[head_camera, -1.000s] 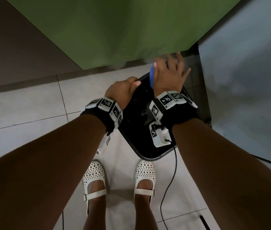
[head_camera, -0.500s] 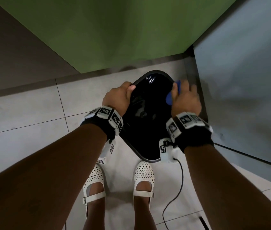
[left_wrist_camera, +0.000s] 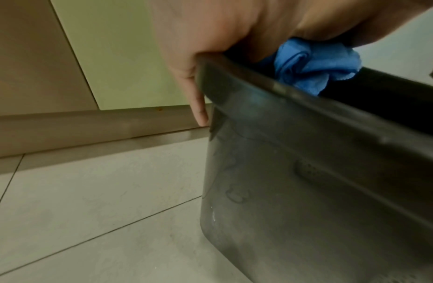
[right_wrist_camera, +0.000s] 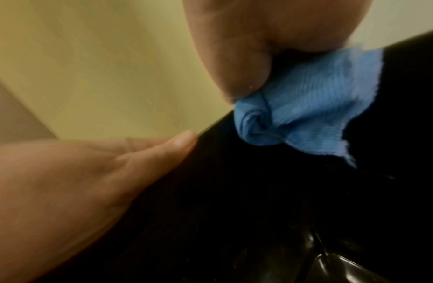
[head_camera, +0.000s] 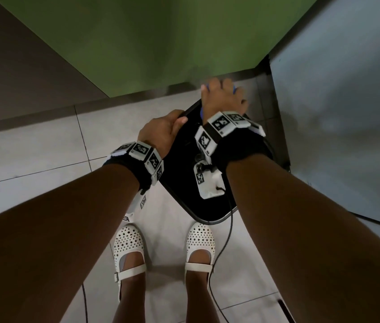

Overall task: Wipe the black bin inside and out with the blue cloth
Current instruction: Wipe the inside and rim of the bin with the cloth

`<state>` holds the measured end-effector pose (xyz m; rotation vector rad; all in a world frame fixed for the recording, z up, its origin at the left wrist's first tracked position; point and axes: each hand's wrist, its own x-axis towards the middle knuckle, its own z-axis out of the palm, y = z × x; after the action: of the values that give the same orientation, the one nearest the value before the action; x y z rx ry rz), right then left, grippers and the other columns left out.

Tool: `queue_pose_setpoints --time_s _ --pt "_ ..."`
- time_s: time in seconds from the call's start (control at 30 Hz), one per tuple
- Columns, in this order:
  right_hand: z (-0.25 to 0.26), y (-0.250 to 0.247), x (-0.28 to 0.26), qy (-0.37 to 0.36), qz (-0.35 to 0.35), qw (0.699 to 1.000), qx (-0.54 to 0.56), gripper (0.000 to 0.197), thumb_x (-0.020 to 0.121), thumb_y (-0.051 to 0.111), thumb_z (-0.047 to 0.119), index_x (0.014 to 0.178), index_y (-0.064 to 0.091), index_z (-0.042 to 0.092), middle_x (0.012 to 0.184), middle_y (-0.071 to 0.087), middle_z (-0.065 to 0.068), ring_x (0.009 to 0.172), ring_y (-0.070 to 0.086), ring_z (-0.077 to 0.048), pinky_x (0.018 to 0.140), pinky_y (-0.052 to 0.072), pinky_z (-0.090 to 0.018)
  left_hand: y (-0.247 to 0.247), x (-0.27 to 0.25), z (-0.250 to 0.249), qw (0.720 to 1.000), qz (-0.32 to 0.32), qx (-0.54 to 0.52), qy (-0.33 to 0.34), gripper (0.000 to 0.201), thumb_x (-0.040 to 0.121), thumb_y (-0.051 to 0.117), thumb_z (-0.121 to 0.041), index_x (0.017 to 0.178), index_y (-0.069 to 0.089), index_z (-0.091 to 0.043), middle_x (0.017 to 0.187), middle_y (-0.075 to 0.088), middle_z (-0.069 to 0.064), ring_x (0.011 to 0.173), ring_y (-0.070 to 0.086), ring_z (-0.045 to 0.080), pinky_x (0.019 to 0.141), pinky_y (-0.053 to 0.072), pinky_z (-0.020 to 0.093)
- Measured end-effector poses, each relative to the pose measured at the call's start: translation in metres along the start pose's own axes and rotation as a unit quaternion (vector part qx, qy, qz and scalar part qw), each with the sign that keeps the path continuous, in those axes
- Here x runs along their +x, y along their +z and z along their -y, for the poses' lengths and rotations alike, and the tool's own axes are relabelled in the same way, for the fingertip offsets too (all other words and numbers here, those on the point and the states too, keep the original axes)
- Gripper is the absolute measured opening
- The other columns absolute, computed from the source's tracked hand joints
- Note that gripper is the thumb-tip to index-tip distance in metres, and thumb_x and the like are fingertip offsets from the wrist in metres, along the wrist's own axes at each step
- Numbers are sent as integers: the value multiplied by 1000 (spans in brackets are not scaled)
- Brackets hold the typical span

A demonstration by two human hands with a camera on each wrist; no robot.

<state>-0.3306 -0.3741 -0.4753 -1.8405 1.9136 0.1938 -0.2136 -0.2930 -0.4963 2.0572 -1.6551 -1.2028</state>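
Rim wipe in hand: right hand runs cloth along far edge of bin, left hand steadies it.

Glossy black plastic bin with rounded corners (head_camera: 179,187) stands on pale tiled floor (head_camera: 33,159) in the corner by a green wall panel (head_camera: 149,43), just ahead of white perforated shoes (head_camera: 128,243). Left hand (head_camera: 161,134) clamps the near-left rim, thumb inside, fingers (left_wrist_camera: 198,107) down the outer wall. Right hand (head_camera: 224,99) presses the bunched blue ribbed cloth (right_wrist_camera: 303,114) over the far rim, fingers draped on top; cloth hangs partly inside. Judged step: top edge and upper inner wall, outside walls likely still to do. Next move calls for keeping the left hold firm so the bin won't tip, then sliding the cloth round the rim or down the wall.
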Motion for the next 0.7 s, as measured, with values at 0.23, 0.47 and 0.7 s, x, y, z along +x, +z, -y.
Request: queue_pose_setpoints --time_s 0.23,0.47,0.7 --pt "-39 2 -21 66 -11 997 37 41 97 28 45 133 32 25 138 37 -11 124 38 -34 99 34 -52 10 -9 -8 997 -63 10 -46 43 97 25 -45 118 53 -20 96 69 17 89 62 38 76 46 37" --pt "-71 9 -50 137 -48 989 27 55 90 40 54 135 35 22 136 38 -15 121 38 -37 101 29 -52 18 -21 -7 991 -72 -25 -109 37 99 28 -38 117 49 -14 96 67 20 89 61 39 71 41 35" --pt "-57 -2 -19 -55 32 997 50 45 89 51 44 132 40 36 138 41 2 123 37 -32 102 27 -50 8 -39 2 970 -97 -157 -159 49 97 33 -41 142 23 -25 146 44 7 132 45 30 110 33 46"
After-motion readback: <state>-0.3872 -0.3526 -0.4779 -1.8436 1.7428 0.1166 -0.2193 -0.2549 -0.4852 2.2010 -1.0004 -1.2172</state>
